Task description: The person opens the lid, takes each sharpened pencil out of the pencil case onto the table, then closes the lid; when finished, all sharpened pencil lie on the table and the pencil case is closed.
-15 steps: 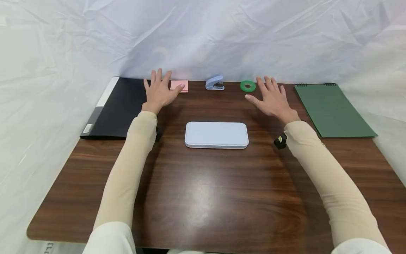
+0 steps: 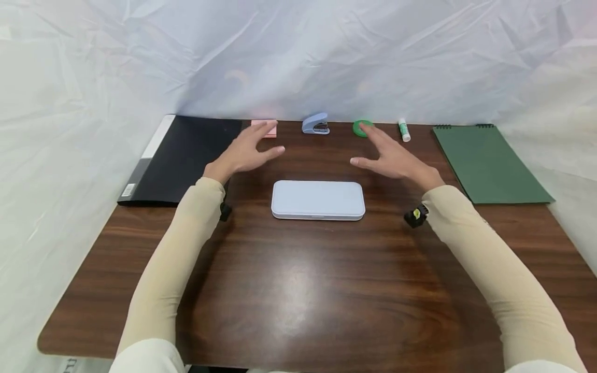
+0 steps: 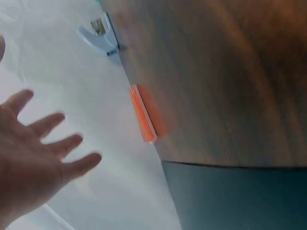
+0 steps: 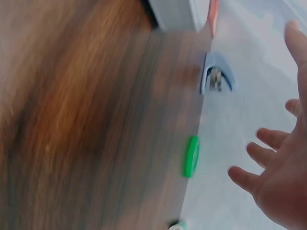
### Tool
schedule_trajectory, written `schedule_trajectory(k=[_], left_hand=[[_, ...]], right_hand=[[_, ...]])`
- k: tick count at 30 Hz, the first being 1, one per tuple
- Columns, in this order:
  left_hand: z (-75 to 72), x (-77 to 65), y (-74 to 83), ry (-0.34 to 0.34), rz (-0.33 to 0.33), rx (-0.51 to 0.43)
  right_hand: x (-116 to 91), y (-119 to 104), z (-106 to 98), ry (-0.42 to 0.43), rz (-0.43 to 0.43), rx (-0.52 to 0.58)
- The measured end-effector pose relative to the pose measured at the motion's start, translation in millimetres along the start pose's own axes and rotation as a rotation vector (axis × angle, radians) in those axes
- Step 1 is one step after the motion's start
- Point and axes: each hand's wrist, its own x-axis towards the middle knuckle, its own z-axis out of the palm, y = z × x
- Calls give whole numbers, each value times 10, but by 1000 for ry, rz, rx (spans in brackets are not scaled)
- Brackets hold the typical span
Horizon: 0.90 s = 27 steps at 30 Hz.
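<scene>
A closed white pencil case point(image 2: 318, 199) lies at the middle of the table, between the two forearms. My left hand point(image 2: 242, 151) hovers behind its left end, fingers spread and holding nothing; the fingertips overlap a pad of pink sticky notes point(image 2: 270, 131) in the head view. Over the back right, my right hand point(image 2: 396, 158) is raised with thumb and fingers apart, also holding nothing. Its fingertips overlap a roll of green tape point(image 2: 358, 129). A light blue stapler point(image 2: 315, 124) stands at the back between the hands.
At the left lies a black folder point(image 2: 186, 160) with a white spine, partly behind the left hand. A green spiral notebook point(image 2: 492, 163) is at the right. A glue stick point(image 2: 403, 130) stands near the back edge. White plastic sheeting point(image 2: 298, 57) hangs behind the table.
Both hands have turned so their palms face each other more and have drawn slightly back toward the person. The glue stick, hidden behind the right hand before, now shows.
</scene>
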Motion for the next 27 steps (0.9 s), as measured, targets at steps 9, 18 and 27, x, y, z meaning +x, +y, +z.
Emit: schedule_trajectory(k=[9, 18, 27], left_hand=[[270, -151, 253, -258, 183, -37], [466, -277, 446, -397, 234, 3], [492, -389, 514, -435, 203, 73]], right_hand=[[-105, -291, 187, -117, -162, -39], [-252, -464, 374, -223, -222, -11], [-325, -502, 447, -222, -272, -49]])
